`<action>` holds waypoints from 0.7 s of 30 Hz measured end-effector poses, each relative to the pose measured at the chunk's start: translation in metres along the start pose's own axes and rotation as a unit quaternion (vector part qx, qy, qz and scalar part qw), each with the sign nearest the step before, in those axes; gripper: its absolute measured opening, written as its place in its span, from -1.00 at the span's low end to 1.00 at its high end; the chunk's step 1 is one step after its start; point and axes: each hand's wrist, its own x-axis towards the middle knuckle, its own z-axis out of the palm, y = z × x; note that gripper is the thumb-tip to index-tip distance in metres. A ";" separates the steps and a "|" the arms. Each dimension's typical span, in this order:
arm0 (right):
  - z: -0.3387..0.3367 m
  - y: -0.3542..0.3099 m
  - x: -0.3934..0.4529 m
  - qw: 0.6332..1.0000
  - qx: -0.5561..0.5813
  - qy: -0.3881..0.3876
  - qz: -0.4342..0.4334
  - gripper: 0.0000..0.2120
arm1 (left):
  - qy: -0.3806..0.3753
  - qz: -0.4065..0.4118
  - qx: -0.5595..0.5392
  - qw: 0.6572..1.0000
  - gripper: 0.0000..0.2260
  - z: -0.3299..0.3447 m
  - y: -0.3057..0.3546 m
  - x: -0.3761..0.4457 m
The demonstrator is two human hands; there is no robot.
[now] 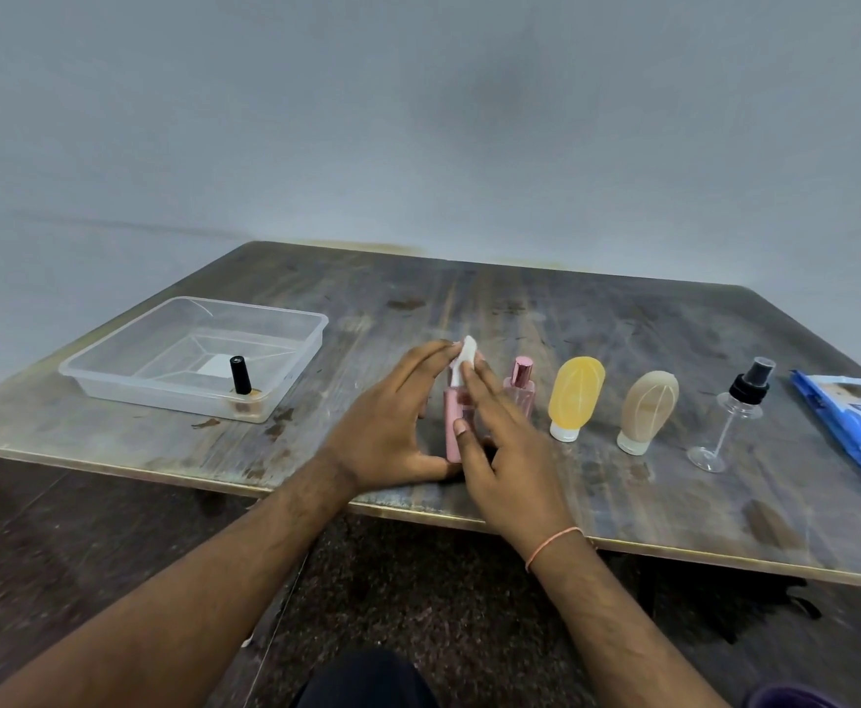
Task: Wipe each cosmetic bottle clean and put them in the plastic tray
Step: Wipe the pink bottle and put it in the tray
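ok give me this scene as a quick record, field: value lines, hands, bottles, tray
left hand: holds pink bottle upright on table
right hand: presses white wipe on the bottle's top
plastic tray: holds one black-capped bottle, upright
waiting in row: pink perfume bottle, yellow tube, beige tube, clear spray bottle
far right: blue wipe pack

Both forearms reach forward, meeting at centre. The left hand (392,426) curves, thumb low and fingers high. The right hand (499,447) lies with long fingers extended upward, thumb tucked inward.
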 end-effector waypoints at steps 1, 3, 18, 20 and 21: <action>0.001 0.000 -0.001 1.000 -0.011 0.011 -0.013 -0.42 | 0.001 -0.002 0.001 1.000 0.05 0.001 -0.001 0.000; 0.003 0.000 -0.004 0.998 -0.034 0.044 -0.028 -0.47 | 0.002 -0.007 0.001 1.000 0.05 0.001 -0.003 0.001; 0.001 -0.011 -0.007 0.991 -0.100 0.072 0.052 -0.53 | 0.120 -0.066 -0.063 0.989 0.09 -0.008 0.003 -0.013; 0.002 -0.012 -0.007 0.985 -0.155 0.053 0.058 -0.49 | 0.122 -0.070 -0.066 0.988 0.10 -0.010 0.004 -0.017; 0.002 -0.012 -0.007 0.983 -0.168 0.047 0.059 -0.48 | 0.121 -0.070 -0.065 0.988 0.10 -0.012 0.005 -0.019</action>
